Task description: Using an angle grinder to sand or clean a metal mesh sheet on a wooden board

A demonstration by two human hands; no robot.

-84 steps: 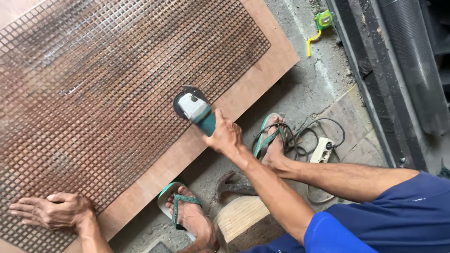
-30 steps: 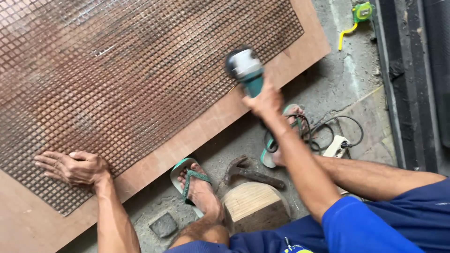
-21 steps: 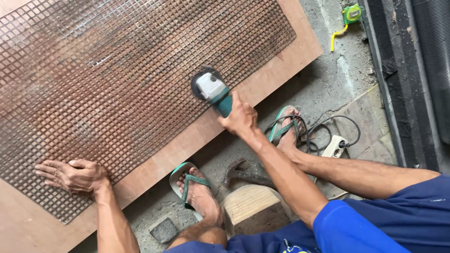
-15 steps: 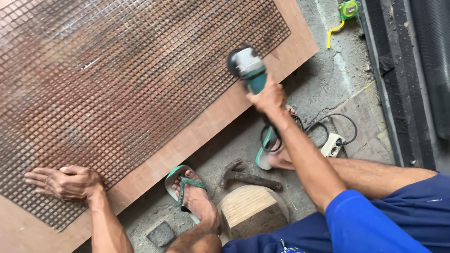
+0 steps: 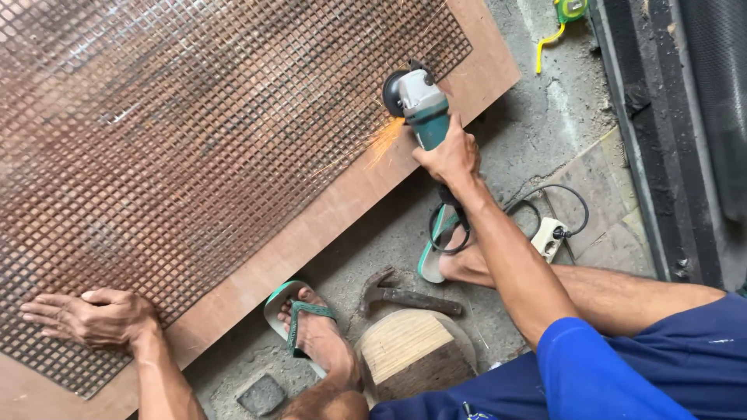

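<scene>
From overhead, the right hand (image 5: 450,152) is wrapped tight around a teal angle grinder (image 5: 419,101), its disc meeting the near edge of the rusty metal mesh (image 5: 194,140) and throwing orange sparks (image 5: 383,140). The mesh lies on a plywood board (image 5: 327,214) on the concrete floor (image 5: 545,132). The left hand (image 5: 89,317) presses flat, fingers spread, on the mesh's near corner. A hammer (image 5: 405,295) lies between the sandalled feet, touching a wooden block (image 5: 408,354); a tape measure (image 5: 566,11) sits well apart.

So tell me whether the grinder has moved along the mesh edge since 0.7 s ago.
Yes. The grinder has moved toward the mesh corner nearest the tape measure, away from the left hand.
</scene>
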